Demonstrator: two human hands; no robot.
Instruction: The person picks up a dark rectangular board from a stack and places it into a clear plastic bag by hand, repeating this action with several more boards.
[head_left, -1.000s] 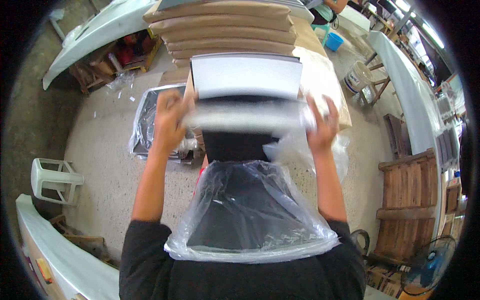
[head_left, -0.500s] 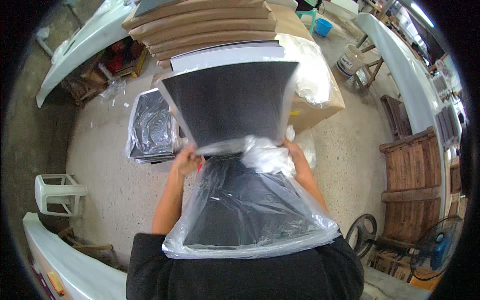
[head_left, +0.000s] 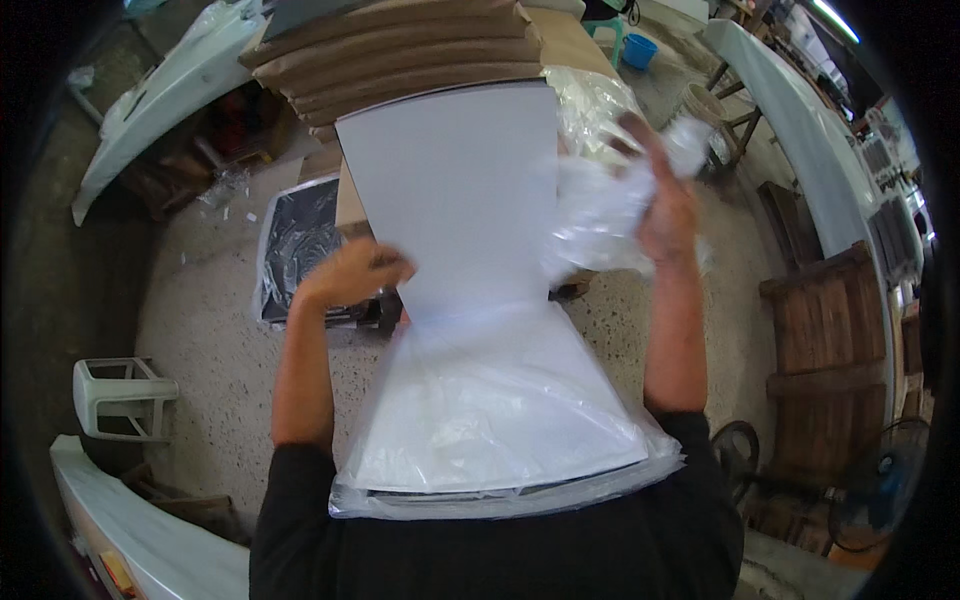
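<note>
A pale grey-white sheet [head_left: 455, 190] lies lengthwise before me on a stack. Its near part rests under or within clear plastic film [head_left: 500, 420], which bunches along the edge by my body. My left hand [head_left: 350, 274] hovers at the sheet's left edge, fingers loosely bent and slightly apart, with nothing visible in them. On the right, my right hand [head_left: 665, 210] is raised and blurred, its fingers spread upward. Crumpled clear film [head_left: 605, 215] billows beside that hand; whether it touches the palm is hidden by blur.
Brown paper-wrapped stacks [head_left: 400, 55] rise at the far side, with more plastic [head_left: 590, 100] to their right. Left on the floor is a film-covered black stack [head_left: 300, 240]. A white stool [head_left: 125, 395] stands further left; a wooden pallet [head_left: 825, 340] leans at right.
A pale sheet now shows where a black one lay. My right hand has lifted up and rightward, and the bunched film has shifted right with it. The left hand has risen slightly.
</note>
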